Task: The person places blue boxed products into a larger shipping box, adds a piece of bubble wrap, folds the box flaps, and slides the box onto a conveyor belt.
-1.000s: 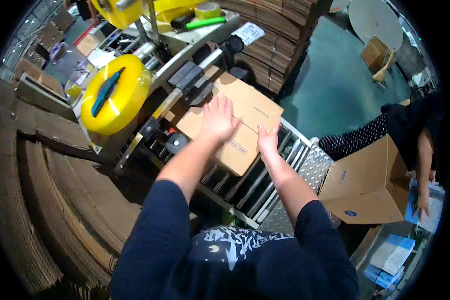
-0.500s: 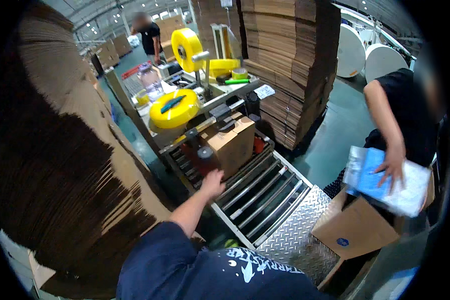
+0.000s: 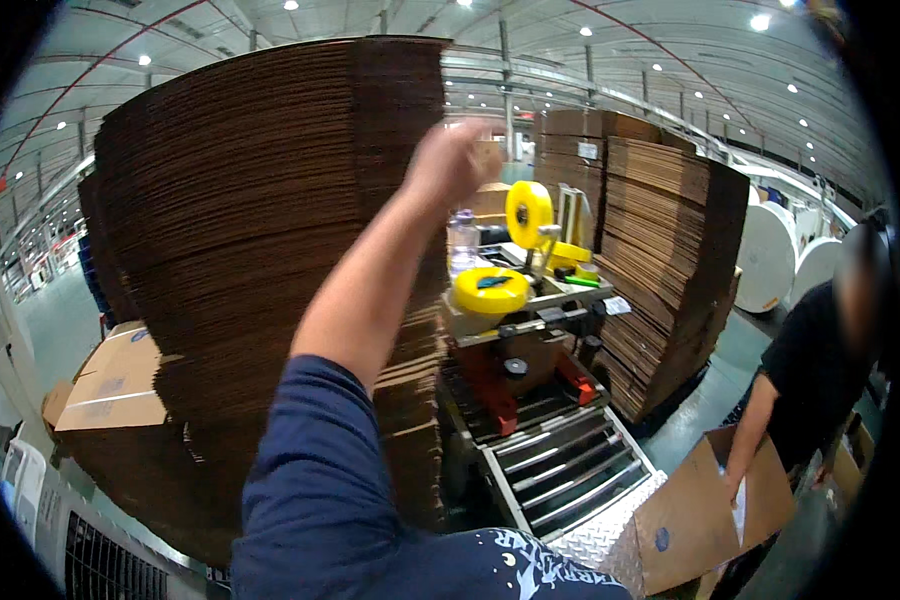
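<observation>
My left arm reaches up and forward, with my left hand (image 3: 457, 165) raised in front of the upper right edge of a tall stack of flat cardboard (image 3: 270, 220). The hand is blurred by motion, so its fingers are unclear; whether it touches the stack I cannot tell. My right hand is out of the picture. Beyond the stack stands a carton-taping machine (image 3: 515, 318) with yellow tape rolls (image 3: 528, 214) on it. A brown carton (image 3: 538, 362) sits inside it, partly hidden. A short roller conveyor (image 3: 570, 465) leads up to the machine.
At right a co-worker (image 3: 815, 340) has one hand in an open carton (image 3: 685, 525). A metal tread plate (image 3: 610, 530) joins the conveyor's near end. Another cardboard stack (image 3: 660, 230) stands behind the machine. White rolls (image 3: 767, 258) are farther right. A strapped cardboard bundle (image 3: 115, 385) lies left.
My left hand has left the carton at the conveyor and risen. The carton now sits deeper in the machine. My view has tilted up and left. The co-worker's packet has gone down into the open carton.
</observation>
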### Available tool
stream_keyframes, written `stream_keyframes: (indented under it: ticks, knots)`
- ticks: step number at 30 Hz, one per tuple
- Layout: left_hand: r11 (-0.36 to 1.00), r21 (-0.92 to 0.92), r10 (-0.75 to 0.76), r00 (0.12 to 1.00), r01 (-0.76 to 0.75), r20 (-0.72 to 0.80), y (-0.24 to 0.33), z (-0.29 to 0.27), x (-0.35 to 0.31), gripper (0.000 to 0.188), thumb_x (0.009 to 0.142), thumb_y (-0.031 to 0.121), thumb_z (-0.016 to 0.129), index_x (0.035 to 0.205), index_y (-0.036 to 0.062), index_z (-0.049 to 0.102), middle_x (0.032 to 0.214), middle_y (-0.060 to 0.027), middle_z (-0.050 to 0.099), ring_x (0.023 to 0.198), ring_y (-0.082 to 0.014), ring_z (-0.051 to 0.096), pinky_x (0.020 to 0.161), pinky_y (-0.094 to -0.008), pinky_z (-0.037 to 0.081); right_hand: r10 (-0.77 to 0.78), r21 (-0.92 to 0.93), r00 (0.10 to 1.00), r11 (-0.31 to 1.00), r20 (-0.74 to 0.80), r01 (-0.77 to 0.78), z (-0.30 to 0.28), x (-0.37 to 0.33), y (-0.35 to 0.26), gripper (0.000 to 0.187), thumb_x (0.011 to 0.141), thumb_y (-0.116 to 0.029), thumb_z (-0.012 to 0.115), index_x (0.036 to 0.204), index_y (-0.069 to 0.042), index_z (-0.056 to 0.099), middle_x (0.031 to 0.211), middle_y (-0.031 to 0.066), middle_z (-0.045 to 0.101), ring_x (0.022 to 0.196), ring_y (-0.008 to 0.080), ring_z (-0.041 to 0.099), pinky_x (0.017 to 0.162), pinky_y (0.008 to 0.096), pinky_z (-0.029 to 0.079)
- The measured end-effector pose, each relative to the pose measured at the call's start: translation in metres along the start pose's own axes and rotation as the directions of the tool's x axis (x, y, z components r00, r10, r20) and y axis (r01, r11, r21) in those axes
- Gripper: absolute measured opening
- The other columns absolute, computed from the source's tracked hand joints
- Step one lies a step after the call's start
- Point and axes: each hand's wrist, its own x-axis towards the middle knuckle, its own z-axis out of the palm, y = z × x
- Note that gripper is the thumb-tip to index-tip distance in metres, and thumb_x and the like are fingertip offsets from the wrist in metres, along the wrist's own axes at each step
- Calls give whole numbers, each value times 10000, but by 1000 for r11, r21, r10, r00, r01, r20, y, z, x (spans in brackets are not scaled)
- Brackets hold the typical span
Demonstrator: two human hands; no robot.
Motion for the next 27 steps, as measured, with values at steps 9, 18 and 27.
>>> stream_keyframes:
  ticks: [9,18,27]
  knots:
    - [213,825,95,829,524,-551,-70,-391,17,791,711,591,589,1279,84,375,1286,-130,392,1185,-335,367,900,-529,364,-42,-64,999,997,3,42,53,18,-61,324,766,-334,568,932,-66,647,910,169,630,896,320,595,795,372,470]
    - [123,924,-42,933,361,-359,-96,-466,18,633,694,629,576,1115,156,581,1125,-89,578,1068,-295,517,880,-549,355,-202,-157,979,968,-11,198,94,35,-115,325,745,-325,602,932,-66,659,921,152,638,903,297,603,805,348,472]
    - [512,859,139,985,20,-106,-78,-373,54,209,846,198,496,939,51,612,869,-152,614,859,-322,587,726,-388,464,-90,-1,995,996,33,90,99,1,-123,353,765,-323,604,984,-48,636,933,143,642,884,271,614,791,338,472]
